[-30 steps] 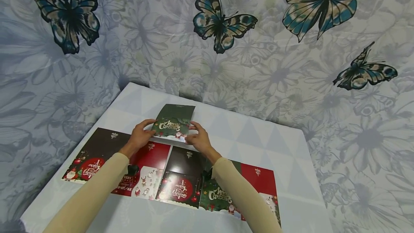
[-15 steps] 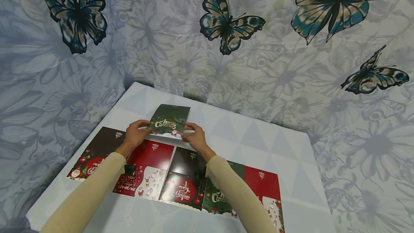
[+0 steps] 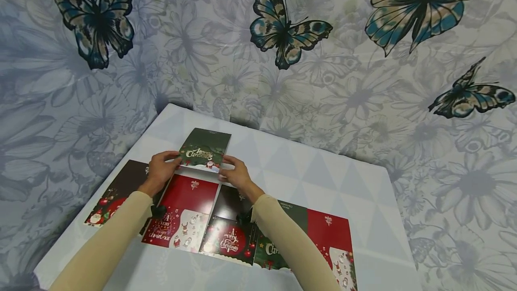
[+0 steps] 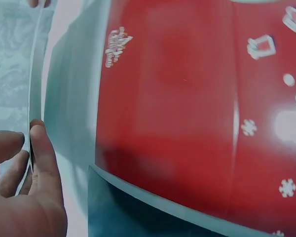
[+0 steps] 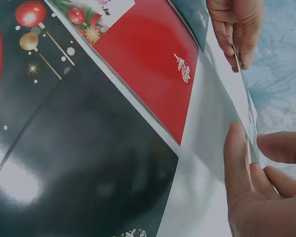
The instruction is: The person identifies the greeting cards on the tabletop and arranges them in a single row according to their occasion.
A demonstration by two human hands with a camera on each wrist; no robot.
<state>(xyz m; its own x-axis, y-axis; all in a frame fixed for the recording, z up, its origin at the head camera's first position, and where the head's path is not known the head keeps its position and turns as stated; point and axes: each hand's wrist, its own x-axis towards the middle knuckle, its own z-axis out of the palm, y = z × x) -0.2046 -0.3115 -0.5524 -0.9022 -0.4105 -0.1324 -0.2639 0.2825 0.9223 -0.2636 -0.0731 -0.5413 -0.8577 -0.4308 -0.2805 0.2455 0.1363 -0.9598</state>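
Observation:
A green "Merry Christmas" card stands out above the row of cards in the head view, its lower edge lifted toward me. My left hand pinches its left edge between thumb and fingers; my right hand pinches the right edge the same way. Both wrist views show this card nearly edge-on, with the fingertips on either side of it. Close below the hands lie a red card and a dark card with a red bauble print.
Another dark card lies at the left end of the row, partly behind my left arm. To the right are a second green card and a red one, overlapped by my right sleeve. Behind the white table hangs butterfly-printed cloth.
Both hands have carried the green card leftward over the table, keeping their hold on its two edges. The head view has shifted slightly. The row of cards stays put.

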